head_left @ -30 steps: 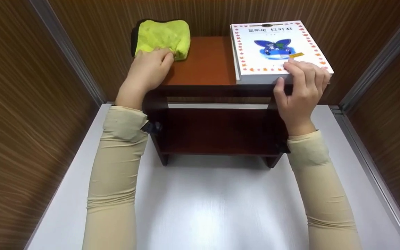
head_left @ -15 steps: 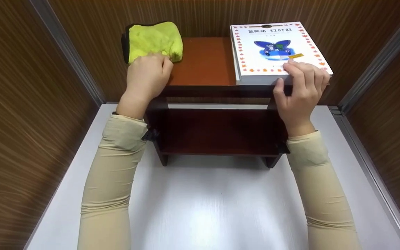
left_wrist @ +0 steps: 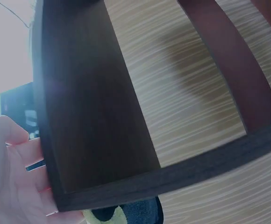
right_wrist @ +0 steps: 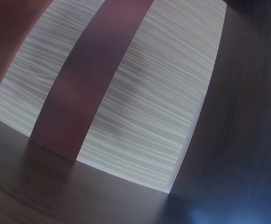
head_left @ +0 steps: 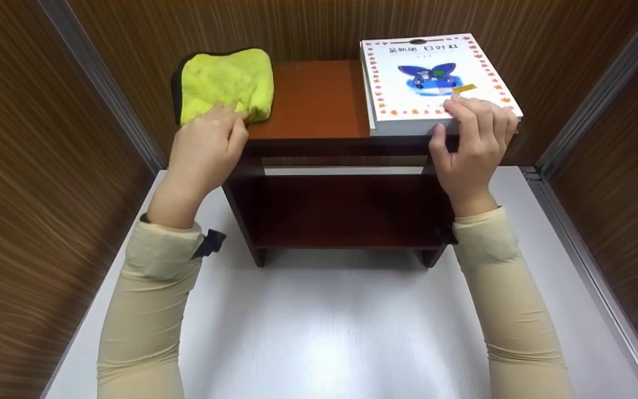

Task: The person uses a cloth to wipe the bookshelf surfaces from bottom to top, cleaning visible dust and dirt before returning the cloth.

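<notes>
My left hand [head_left: 202, 147] grips the near edge of a folded yellow-green cloth [head_left: 225, 77] with a dark backing, at the left end of the shelf top [head_left: 313, 100]. In the left wrist view, the left hand [left_wrist: 18, 172] is at the dark rack's edge, and part of the cloth [left_wrist: 145, 212] shows beyond it. My right hand [head_left: 474, 144] holds the near right corner of the stacked books [head_left: 435, 64], fingers on the white cover and thumb at the front side. Its palm side is hidden, and the right wrist view shows no hand.
The dark wooden rack has a lower shelf [head_left: 341, 210] and stands on a white surface [head_left: 324, 316]. Wood-grain panels [head_left: 64, 194] enclose the left, back and right. A crossbar [right_wrist: 89, 84] and side panel of the rack fill the right wrist view.
My left hand has moved left and toward me along the shelf top, drawing the cloth with it to the left end. The right hand stays on the books.
</notes>
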Action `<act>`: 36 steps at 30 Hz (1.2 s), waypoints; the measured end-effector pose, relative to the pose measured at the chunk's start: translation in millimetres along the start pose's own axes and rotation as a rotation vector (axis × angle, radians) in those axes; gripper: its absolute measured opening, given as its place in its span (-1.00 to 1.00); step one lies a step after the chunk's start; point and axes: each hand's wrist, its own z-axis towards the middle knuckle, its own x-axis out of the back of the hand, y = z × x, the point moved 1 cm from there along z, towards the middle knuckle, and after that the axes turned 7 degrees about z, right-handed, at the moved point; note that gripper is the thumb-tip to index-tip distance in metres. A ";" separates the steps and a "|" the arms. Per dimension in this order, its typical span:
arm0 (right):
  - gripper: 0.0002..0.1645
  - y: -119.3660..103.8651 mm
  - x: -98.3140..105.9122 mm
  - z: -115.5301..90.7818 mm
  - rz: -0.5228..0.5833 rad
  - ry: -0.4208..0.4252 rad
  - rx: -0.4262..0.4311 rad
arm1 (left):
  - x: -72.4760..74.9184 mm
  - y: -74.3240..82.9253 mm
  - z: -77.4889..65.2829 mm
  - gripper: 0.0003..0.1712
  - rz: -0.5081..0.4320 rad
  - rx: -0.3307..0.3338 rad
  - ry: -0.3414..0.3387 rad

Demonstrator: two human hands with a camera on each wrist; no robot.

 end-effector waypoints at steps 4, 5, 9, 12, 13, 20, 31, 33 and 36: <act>-0.63 0.4 -0.1 -0.9 0.003 0.005 0.004 | 3.0 -0.2 -11.4 -0.51 -0.019 -0.023 0.020; -0.63 0.8 0.0 -0.8 0.003 0.006 0.005 | 3.6 0.3 -13.2 -0.51 -0.020 -0.029 0.027; -0.63 2.2 0.5 0.4 -0.006 0.007 0.010 | 5.5 2.8 -20.4 -0.51 -0.024 -0.048 0.049; -0.63 2.2 0.4 1.0 -0.008 0.005 0.012 | 6.0 4.1 -25.8 -0.51 -0.024 -0.061 0.067; -0.63 2.1 0.3 1.1 -0.007 0.004 0.012 | 6.2 4.5 -27.3 -0.51 -0.023 -0.065 0.072; -0.63 1.8 -0.7 -0.3 -0.002 0.018 0.015 | 7.6 6.7 -36.7 -0.52 -0.018 -0.101 0.123; -0.64 -2.7 -1.3 -0.6 -0.001 0.033 0.014 | 12.2 1.0 -34.5 -0.53 -0.098 -0.096 0.044; -0.64 -1.4 -1.9 -0.7 -0.003 0.029 0.012 | 13.9 -2.0 -29.5 -0.53 -0.114 -0.074 0.005; -0.63 1.5 -1.8 -1.3 -0.010 0.029 0.006 | 14.4 -4.3 -18.4 -0.51 -0.116 -0.051 -0.041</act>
